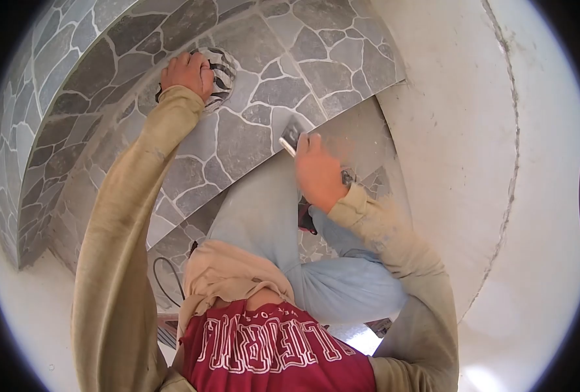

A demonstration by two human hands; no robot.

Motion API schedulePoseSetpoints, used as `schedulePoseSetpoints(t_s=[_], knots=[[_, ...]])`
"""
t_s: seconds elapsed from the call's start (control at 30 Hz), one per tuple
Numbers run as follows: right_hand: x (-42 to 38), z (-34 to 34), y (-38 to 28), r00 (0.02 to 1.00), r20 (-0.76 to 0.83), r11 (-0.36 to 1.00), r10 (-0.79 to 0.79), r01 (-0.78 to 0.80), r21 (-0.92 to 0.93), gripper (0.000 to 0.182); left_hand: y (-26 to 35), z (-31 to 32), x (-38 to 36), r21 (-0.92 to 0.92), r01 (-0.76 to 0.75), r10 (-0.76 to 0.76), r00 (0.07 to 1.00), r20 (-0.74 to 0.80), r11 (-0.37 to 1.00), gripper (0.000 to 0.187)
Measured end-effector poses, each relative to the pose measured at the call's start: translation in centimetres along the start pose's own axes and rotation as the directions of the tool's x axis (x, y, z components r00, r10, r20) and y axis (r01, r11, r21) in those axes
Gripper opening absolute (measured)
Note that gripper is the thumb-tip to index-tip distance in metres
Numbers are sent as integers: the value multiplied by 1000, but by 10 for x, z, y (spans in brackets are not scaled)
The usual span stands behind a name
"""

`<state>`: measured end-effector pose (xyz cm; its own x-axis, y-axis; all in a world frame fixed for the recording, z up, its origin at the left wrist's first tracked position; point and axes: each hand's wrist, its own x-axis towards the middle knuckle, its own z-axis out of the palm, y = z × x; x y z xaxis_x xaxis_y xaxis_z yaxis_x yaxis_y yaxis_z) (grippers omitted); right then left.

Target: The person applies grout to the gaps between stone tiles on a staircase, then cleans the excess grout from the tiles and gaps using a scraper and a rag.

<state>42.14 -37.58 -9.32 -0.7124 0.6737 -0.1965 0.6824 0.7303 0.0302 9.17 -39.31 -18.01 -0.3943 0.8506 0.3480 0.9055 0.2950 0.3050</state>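
Red lettered shirt (270, 349) fills the foreground below the stone-pattern tile (238, 140). Left hand (189, 73) grips a striped cloth (223, 73) pressed on the tile's upper face; right hand (319, 171) clutches a scraper (290, 137) at its lower edge, blade angled up-left. White plaster wall (473, 130) borders the tile's right side.

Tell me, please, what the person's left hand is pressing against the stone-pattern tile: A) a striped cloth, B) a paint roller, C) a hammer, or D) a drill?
A: the left hand rests on a bunched black-and-white striped cloth held against the stone-pattern tile, while the right hand holds a flat-bladed scraper at the tile's lower edge.
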Motion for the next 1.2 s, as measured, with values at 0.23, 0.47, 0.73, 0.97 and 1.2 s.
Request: schedulePoseSetpoints(t_s=[0.23, 0.47, 0.73, 0.97, 1.2], knots=[[3, 0, -22, 995, 98, 996, 3, -12, 90, 43, 3, -5, 0, -14, 22, -21, 999, 45, 1000, 12], [17, -65, 26, 977, 159, 921, 145, -192, 339, 31, 10, -11, -1, -30, -23, 23, 1000, 16, 999, 20], [-101, -208, 85, 872, -96, 608, 479, -251, 754, 15, 49, 11, 10, 131, -20, 17, 1000, 23, 991, 43], [-90, -206, 82, 789, -309, 580, 532, -74, 811, 13, 315, 83, -23, -313, -266, 408, 675, 615, 912, 31], [-132, -193, 131, 593, -288, 455, 752, -151, 878, 19, 309, 19, -11, -561, -331, 442, 894, 71, 759, 25]])
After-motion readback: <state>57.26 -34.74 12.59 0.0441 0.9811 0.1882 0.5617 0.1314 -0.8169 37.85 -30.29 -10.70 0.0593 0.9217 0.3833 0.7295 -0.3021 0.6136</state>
